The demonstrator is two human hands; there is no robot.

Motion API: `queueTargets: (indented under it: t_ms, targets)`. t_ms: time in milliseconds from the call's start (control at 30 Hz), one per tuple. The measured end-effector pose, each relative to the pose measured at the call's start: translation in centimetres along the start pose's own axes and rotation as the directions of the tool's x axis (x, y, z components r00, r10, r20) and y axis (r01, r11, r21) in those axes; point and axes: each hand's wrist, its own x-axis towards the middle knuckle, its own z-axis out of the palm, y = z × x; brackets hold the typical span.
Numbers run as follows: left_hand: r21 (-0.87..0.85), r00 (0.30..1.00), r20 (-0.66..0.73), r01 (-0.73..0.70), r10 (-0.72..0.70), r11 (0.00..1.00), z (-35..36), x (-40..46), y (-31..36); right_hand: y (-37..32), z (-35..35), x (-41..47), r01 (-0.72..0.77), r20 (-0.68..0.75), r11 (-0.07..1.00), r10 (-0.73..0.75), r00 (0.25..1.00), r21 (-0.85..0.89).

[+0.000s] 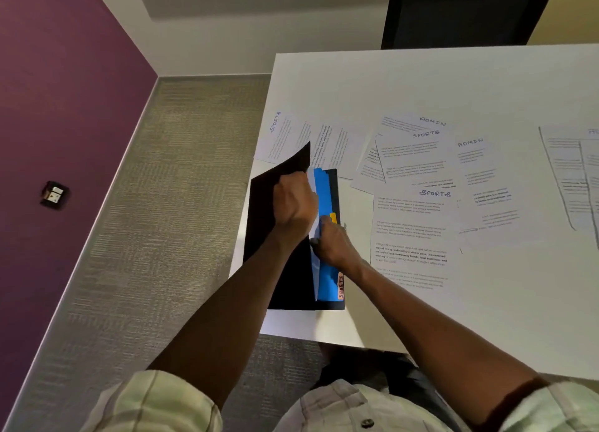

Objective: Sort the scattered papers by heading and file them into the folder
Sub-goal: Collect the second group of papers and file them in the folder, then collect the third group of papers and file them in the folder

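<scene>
A black folder (278, 253) lies at the left edge of the white table (453, 318), its cover lifted. Inside show blue dividers (325, 198) with a yellow tab and an orange tab marked SPORTS (340, 287). My left hand (293, 201) grips the raised cover's edge together with a pale sheet. My right hand (335, 243) pinches the divider edges lower down. Scattered papers headed SPORTS (434, 193) and ADMIN (470, 143) lie to the right of the folder.
More sheets lie behind the folder (282, 136) and at the far right (570, 178). The table's left edge drops to a carpeted floor (155, 237). A purple wall (48, 107) carries a small socket box (54, 195). A dark panel (460, 10) stands behind the table.
</scene>
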Motion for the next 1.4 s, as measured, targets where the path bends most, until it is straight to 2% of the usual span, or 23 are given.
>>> queueTargets:
  t_ms: [167,267,367,500,533,600,700,933,1233,1400]
  targets:
    - [0.127,0.984,0.088,-0.164,0.154,0.978,3.8,-0.3,1.2,3.8,-1.4,-1.1,-0.053,-0.015,0.993,0.052,0.999,-0.104]
    - [0.135,0.965,0.22,-0.175,0.143,0.975,5.6,-0.9,1.7,6.2,-2.7,-2.2,-0.066,-0.074,0.991,0.057,0.996,-0.115]
    - [0.118,0.95,0.302,-0.123,0.082,0.985,6.8,-1.3,0.9,7.9,-3.7,-2.8,-0.06,-0.122,0.99,0.044,0.992,-0.124]
    - [-0.01,0.984,0.152,-0.097,0.097,0.995,8.4,-1.9,-3.6,9.3,-4.7,-3.9,-0.073,-0.16,0.996,0.063,0.985,-0.054]
    - [-0.015,0.982,0.178,-0.056,0.058,0.998,8.8,-2.2,-4.6,9.6,-4.9,-4.2,-0.08,-0.166,0.996,0.071,0.984,-0.045]
    - [0.012,0.942,0.334,0.03,-0.032,0.999,9.9,-2.8,-6.2,10.1,-5.3,-4.8,-0.098,-0.166,0.994,0.088,0.982,-0.05]
    - [0.098,0.895,0.445,-0.034,-0.014,0.995,11.6,-4.0,-7.1,10.9,-5.7,-5.3,-0.099,-0.168,0.994,0.09,0.982,-0.047]
    - [0.108,0.876,0.483,-0.076,0.014,0.991,12.1,-4.6,-7.0,11.9,-6.8,-5.5,-0.094,-0.177,0.991,0.075,0.981,-0.099]
    - [0.098,0.891,0.444,-0.157,0.098,0.983,11.4,-5.6,-7.1,14.6,-10.2,-6.0,-0.085,-0.168,0.989,0.064,0.984,-0.122]
    - [0.095,0.856,0.517,-0.089,0.028,0.992,10.4,-5.6,-5.8,16.7,-13.2,-6.0,-0.063,-0.182,0.989,0.038,0.983,-0.136]
